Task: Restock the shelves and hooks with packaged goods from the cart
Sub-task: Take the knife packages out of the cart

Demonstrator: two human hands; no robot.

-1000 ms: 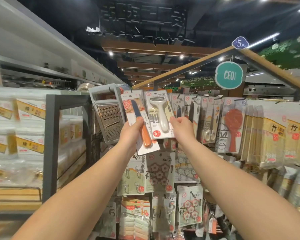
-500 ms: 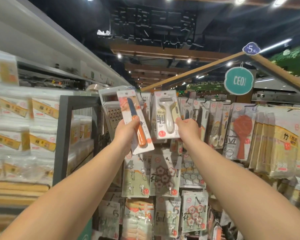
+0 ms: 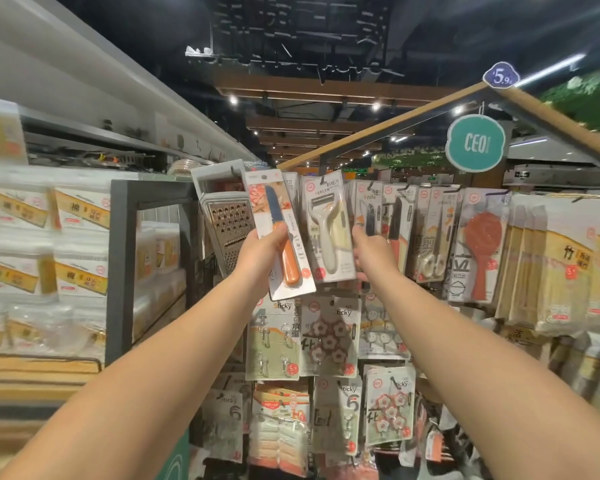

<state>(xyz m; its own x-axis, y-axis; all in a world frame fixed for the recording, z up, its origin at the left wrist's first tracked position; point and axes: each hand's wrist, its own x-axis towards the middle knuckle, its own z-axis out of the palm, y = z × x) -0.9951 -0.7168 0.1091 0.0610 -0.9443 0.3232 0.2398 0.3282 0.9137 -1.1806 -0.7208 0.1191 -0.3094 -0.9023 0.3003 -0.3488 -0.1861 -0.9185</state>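
1. The left hand (image 3: 260, 254) holds a knife pack (image 3: 279, 233) up high. Its fingers and thumb are curled round the low part of the card, near the orange handle.
2. The knife pack is tilted, with its top leaning to the left. It sits in front of a metal grater (image 3: 227, 223) that hangs at the left end of the top row.
3. The right hand (image 3: 373, 252) grips the right edge of a peeler pack (image 3: 328, 230). The fingers go behind the card, so they are mostly hidden.
4. The peeler pack is at the top row, next to the knife pack. A dark hook shows at its top, but I cannot tell if the pack hangs on it yet.
5. To the right hang more knife packs (image 3: 395, 220), scissors (image 3: 430, 244) and a red spoon (image 3: 480, 251). Below them hang sticky hook packs (image 3: 329, 337).
6. On the far left is a shelf (image 3: 42, 367) with white packs on it.
7. I think the step now is hanging these two packs on the top row.
8. Next, the small hole at the top of the knife pack must meet a free hook. The left hand should turn the card straight, lift it to the hook tip and slide it back.
9. The right hand should hold the peeler pack out of the way so the hook can be seen.
10. The cart is not in view.
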